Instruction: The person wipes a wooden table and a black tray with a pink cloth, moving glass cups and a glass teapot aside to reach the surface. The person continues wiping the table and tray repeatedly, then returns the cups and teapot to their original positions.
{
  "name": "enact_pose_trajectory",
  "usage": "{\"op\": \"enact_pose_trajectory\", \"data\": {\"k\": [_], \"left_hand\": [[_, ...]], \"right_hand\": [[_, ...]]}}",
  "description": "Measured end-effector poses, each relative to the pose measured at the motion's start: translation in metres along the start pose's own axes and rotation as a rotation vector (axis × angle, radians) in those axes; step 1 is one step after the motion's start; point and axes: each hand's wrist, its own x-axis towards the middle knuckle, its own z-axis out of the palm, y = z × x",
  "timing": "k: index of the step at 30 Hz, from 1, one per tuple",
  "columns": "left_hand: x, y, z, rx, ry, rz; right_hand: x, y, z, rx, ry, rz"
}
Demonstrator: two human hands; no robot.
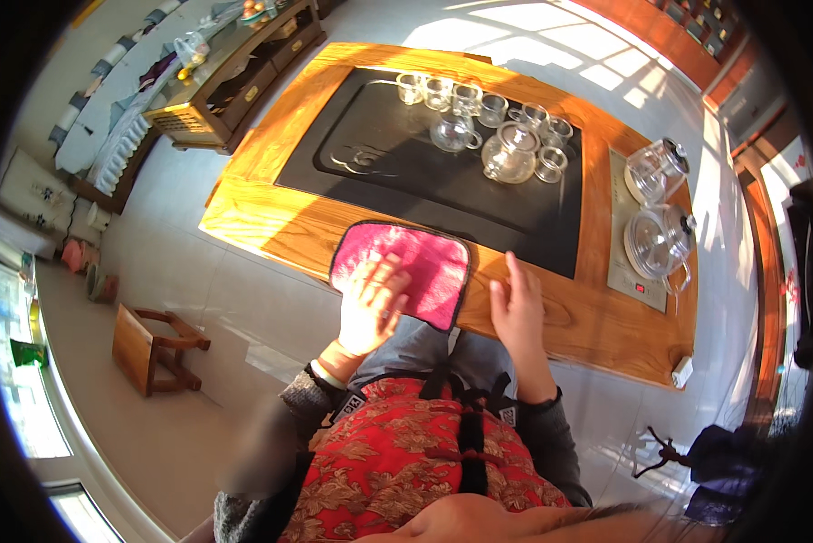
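A pink cloth (pixel 432 275) with a dark edging lies flat at the front edge of the wooden tea table (pixel 284 217), its lower corner reaching past the edge. Over its left part is my left hand (pixel 372 298), fingers spread, not gripping it. My right hand (pixel 518 302) is to the right of the cloth, over the table's front edge, with thumb and index finger apart and nothing in it. Beyond both hands sits a black tea tray (pixel 393 186). At its far side stand a lidded glass teapot (pixel 510 153), a glass pitcher (pixel 451 132) and several glass cups (pixel 493 110).
Two glass kettles (pixel 657 171) stand on a heating panel (pixel 640 290) at the table's right end. A wooden stool (pixel 150 349) lies tipped over on the floor at left. Farther left is a wooden cabinet (pixel 203 112) with drawers.
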Motion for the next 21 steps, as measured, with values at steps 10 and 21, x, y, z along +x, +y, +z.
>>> {"op": "enact_pose_trajectory", "data": {"k": [10, 21], "left_hand": [[0.011, -0.03, 0.006, 0.16, -0.056, -0.152], [-0.046, -0.281, -0.078, 0.137, 0.639, -0.651]], "right_hand": [[-0.012, 0.005, -0.016, 0.041, -0.052, -0.111], [-0.013, -0.006, -0.009, -0.206, -0.064, -0.187]]}}
